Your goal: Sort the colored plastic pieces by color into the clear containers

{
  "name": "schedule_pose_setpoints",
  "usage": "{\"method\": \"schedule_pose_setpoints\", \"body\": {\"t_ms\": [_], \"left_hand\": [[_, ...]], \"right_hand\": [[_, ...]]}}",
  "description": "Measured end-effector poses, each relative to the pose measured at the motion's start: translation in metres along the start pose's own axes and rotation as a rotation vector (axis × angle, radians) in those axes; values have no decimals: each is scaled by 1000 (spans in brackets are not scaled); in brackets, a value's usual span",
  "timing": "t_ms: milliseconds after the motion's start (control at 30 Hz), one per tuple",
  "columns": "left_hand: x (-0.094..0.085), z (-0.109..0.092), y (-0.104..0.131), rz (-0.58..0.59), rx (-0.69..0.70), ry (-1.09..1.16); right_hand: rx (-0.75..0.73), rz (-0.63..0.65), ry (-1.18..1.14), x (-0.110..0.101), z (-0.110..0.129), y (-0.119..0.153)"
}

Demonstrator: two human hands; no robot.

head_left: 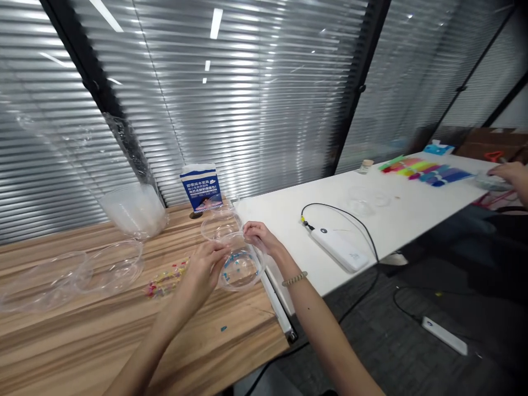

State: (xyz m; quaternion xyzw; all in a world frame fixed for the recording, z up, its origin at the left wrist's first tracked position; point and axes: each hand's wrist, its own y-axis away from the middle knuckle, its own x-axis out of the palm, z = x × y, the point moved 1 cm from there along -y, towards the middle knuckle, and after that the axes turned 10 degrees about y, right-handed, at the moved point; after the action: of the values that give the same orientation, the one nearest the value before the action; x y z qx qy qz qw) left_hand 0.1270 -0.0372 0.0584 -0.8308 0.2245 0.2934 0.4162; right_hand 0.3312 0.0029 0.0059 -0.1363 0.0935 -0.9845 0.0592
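A clear round plastic bowl point(243, 285) with several small blue pieces point(236, 257) in it is at the right edge of the wooden table. My left hand point(207, 263) is closed at its left rim, fingertips pressed together. At the far right part of the rim, my right hand point(260, 236) has its fingers curled round the edge. A bead bracelet point(294, 279) circles my right wrist. Beside my left forearm lies a pile of small red, yellow and pink pieces point(165, 279). One loose blue-green piece point(223, 328) rests nearer to me.
More clear bowls point(113, 269) and a nested stack point(134, 212) stand on the left. A blue packet point(201, 188) is at the back. The white table point(284, 214) holds a cabled power bank point(339, 247) and coloured bundles point(424, 169). Another person's hand point(511, 173) shows far right.
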Motion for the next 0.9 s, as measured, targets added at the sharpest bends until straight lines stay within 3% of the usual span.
{"method": "schedule_pose_setpoints", "body": {"t_ms": [67,100,167,267,333,567,733,900], "left_hand": [[10,-26,9,-44,72,-97],[18,-41,15,-11,142,-125],[40,-71,29,196,296,-164],[75,-95,50,372,266,-331],[93,-99,61,394,230,-445],[129,-100,85,254,345,-779],[151,-102,95,196,400,-785],[160,-104,97,40,367,-757]], "right_hand": [[3,5,-8,0,0,-1],[4,7,-11,1,0,-1],[4,6,-16,1,0,-1],[-4,1,-17,0,-1,-1],[-9,6,-8,0,-1,-1],[-10,25,17,0,0,-1],[-20,26,11,-1,-2,0],[-19,22,9,2,-2,3]]}}
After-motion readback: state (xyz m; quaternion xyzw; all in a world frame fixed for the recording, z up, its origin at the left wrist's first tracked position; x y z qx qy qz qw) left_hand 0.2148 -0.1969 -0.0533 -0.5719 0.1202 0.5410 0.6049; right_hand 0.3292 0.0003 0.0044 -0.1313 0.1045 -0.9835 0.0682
